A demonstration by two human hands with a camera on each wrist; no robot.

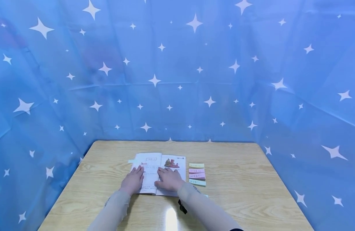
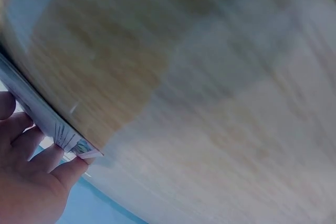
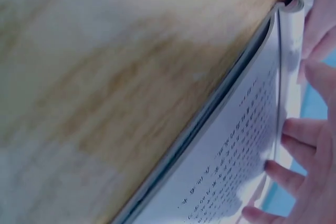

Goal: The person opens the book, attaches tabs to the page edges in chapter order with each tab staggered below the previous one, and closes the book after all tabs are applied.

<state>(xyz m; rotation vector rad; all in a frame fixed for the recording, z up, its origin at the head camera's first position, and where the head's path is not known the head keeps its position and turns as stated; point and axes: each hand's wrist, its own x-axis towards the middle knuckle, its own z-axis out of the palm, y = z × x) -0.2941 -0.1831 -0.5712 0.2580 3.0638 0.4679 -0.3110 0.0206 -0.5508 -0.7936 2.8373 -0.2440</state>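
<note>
An open book [image 1: 149, 180] with printed text lies on the table, a coloured picture at the top of its right page. My left hand [image 1: 133, 180] rests on the left page near its outer edge, fingers spread. On the right page, close to the spine, my right hand [image 1: 169, 179] presses with its fingertips. The left wrist view has the left hand's fingers [image 2: 50, 156] along the book's edge. In the right wrist view the fingers [image 3: 286, 177] touch the page by the fold. Neither hand grips anything. A pale green tab [image 1: 131, 161] sticks out from the book's left side.
Several handwritten sticky notes [image 1: 197, 171] in yellow, pink and green lie in a column right of the book. A small green piece [image 1: 206, 195] shows beside the right forearm. Behind the wooden table [image 1: 246, 186] hangs a blue star-patterned curtain [image 1: 177, 64].
</note>
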